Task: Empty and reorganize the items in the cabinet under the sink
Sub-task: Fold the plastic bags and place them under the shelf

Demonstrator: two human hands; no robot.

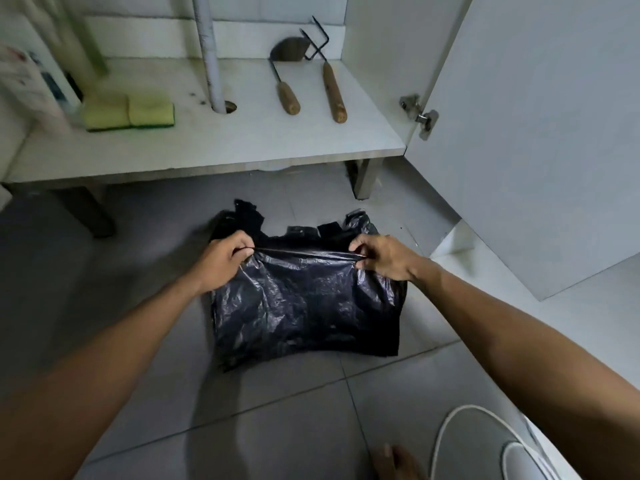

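Observation:
A black plastic bag (304, 303) lies flat on the grey tiled floor in front of the open cabinet. My left hand (221, 261) pinches its folded top edge at the left corner. My right hand (381, 258) pinches the same edge at the right corner, and the fold is stretched taut between them. The bag's handles stick out beyond the fold, toward the cabinet. On the white cabinet shelf (242, 143) lie two yellow-green sponges (130, 110) at the left and two wooden-handled garden tools (311, 74) at the right.
A white drain pipe (209, 53) passes down through a hole in the shelf. The cabinet door (536, 133) stands open at the right. A blurred white bag (24, 77) stands at the shelf's far left. A white rounded object (485, 445) sits at the bottom right.

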